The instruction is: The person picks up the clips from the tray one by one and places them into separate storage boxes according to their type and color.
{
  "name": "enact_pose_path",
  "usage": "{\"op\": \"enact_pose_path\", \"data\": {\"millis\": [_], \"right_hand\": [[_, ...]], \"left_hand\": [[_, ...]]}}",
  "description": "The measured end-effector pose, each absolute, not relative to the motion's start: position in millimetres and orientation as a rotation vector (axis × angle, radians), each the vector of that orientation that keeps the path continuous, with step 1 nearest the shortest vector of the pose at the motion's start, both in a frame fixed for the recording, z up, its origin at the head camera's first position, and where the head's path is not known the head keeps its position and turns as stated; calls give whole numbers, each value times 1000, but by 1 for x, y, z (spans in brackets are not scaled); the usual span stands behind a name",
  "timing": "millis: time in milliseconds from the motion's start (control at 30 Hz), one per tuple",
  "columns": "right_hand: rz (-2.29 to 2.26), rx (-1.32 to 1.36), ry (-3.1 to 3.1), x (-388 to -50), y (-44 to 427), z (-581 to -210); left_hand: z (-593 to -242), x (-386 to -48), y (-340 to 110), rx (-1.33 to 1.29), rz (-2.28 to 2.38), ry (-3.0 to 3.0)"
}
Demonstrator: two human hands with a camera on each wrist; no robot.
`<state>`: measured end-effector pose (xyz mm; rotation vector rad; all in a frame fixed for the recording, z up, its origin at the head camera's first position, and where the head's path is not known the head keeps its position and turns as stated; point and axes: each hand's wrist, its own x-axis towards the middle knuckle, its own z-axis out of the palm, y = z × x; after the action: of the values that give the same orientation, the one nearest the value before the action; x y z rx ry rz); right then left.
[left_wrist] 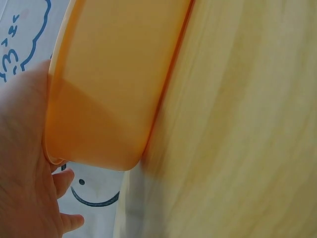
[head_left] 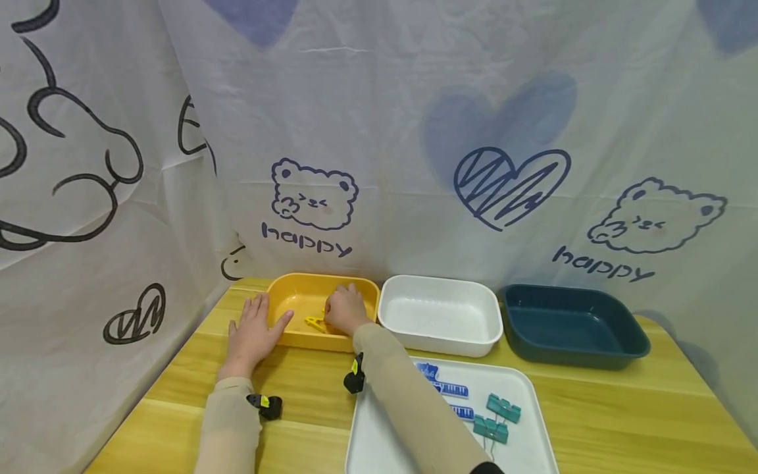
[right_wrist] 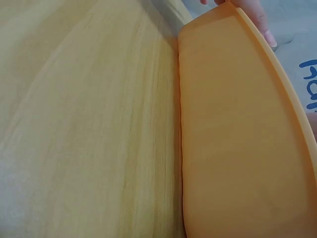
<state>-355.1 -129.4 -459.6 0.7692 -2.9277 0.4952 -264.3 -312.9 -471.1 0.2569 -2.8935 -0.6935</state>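
Note:
My left hand (head_left: 251, 337) rests against the left end of a yellow bin (head_left: 302, 341), fingers spread and the thumb reaching over the front rim. In the left wrist view, that hand (left_wrist: 25, 158) touches the bin's rim at the corner. My right hand (head_left: 346, 309) is down inside the same bin with its fingers bent. Beside its fingertips lies a small yellow clip (head_left: 315, 323) on the bin floor. Whether those fingers pinch anything is hidden behind the hand; the right wrist view shows mainly the bin's outer wall (right_wrist: 242, 129).
A white bin (head_left: 438, 309) and a dark teal bin (head_left: 574, 326) stand in a row to the right. On a white tray (head_left: 379, 441) under my right forearm lie teal binder clips (head_left: 490, 429) and blue piano-patterned pieces (head_left: 454, 390). A printed curtain hangs behind the table.

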Motion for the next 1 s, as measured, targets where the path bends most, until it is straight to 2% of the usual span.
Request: {"op": "enact_pose_path", "data": {"millis": [467,1000], "right_hand": [[549,761,-2937,-352,-121,-453],[490,772,-2814,-333,-111,-444]], "left_hand": [[-471,-265,-312,246,-670,-2916],[-465,-259,-311,224,-689,-2912]]}}
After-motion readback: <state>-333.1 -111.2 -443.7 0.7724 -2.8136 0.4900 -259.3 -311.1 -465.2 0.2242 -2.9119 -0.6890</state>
